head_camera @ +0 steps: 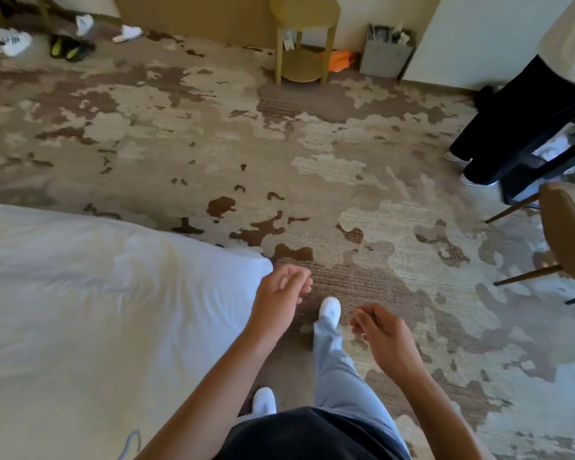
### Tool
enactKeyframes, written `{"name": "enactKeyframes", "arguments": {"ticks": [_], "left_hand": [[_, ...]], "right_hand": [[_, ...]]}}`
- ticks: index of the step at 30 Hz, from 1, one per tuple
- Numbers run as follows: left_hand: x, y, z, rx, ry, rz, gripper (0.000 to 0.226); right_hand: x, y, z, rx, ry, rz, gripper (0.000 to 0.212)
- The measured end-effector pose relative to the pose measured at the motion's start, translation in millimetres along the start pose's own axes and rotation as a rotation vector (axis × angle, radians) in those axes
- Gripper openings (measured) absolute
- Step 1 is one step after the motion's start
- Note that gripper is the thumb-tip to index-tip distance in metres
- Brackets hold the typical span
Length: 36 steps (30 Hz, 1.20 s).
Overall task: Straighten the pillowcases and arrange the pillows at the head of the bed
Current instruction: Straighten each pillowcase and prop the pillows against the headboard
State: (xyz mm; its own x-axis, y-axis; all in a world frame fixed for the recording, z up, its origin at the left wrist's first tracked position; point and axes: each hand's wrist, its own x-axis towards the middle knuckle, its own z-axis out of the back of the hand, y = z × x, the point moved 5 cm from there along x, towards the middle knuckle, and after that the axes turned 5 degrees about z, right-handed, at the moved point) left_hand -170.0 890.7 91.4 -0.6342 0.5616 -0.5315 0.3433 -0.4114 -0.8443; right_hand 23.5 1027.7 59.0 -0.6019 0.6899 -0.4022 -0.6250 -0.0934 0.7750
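The bed (80, 310) carries a rumpled white duvet (120, 277); shoes (10, 41) lie on the patterned carpet (213, 134).

- White bed (80, 310) fills the lower left of my view, its cover soft and lightly rumpled.
- Its rounded corner (259, 263) bulges out over the patterned carpet, just beside my left hand.
- No pillows or pillowcases in sight from here.

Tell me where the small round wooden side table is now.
In the head view, the side table stands top centre against the wall, with an orange item and a grey bin to its right.
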Motion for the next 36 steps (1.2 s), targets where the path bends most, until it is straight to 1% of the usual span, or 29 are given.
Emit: {"name": "enactKeyframes", "arguments": {"ticks": [3,8,12,14,16,18,20,23,25,29,32,36], "left_hand": [[66.4,-45.6,-4.5,0.000,-0.050,-0.026,0.018],[147.0,-94.8,3.9,-0.011,-0.211,0.069,0.019],[190.0,-115.3,23.7,-0.058,-0.345,0.142,0.019],[210.5,-121.3,40.6,-0.078,-0.405,0.179,0.023],[234.2,-126.3,61.5,-0.109,-0.469,0.231,0.029],[261.9,-132.2,85.6,-0.148,-0.526,0.269,0.033],[295.6,-138.0,111.9,-0.193,-0.564,0.287,0.037],[350.6,-150.4,156.8,-0.297,-0.594,0.314,0.025],[387.6,-166.2,189.6,-0.315,-0.596,0.334,0.024],[459.4,-210.6,256.4,-0.352,-0.611,0.306,0.022],[508.0,-249.7,309.4,-0.419,-0.629,0.284,0.019],[566.5,-302.4,395.7,-0.451,-0.683,0.203,0.021]], "right_hand": [[78.8,14.2,17.8,-0.004,0.034,0.010,0.019],[214.8,76.8,33.4,-0.031,0.155,0.059,0.023],[313.7,155.6,13.7,-0.128,0.324,0.179,0.019],[358.8,197.1,-8.0,-0.154,0.408,0.246,0.018],[403.0,238.8,-35.3,-0.181,0.471,0.317,0.022],[445.3,280.2,-66.1,-0.200,0.518,0.373,0.024],[484.1,318.8,-98.2,-0.224,0.570,0.396,0.020],[537.8,374.0,-139.2,-0.256,0.612,0.425,0.019],[567.9,407.0,-160.9,-0.296,0.637,0.429,0.020],[624.4,464.7,-199.1,-0.363,0.689,0.416,0.019],[669.3,507.0,-233.3,-0.365,0.697,0.405,0.021],[730.5,564.1,-298.9,-0.385,0.712,0.400,0.021]]}}
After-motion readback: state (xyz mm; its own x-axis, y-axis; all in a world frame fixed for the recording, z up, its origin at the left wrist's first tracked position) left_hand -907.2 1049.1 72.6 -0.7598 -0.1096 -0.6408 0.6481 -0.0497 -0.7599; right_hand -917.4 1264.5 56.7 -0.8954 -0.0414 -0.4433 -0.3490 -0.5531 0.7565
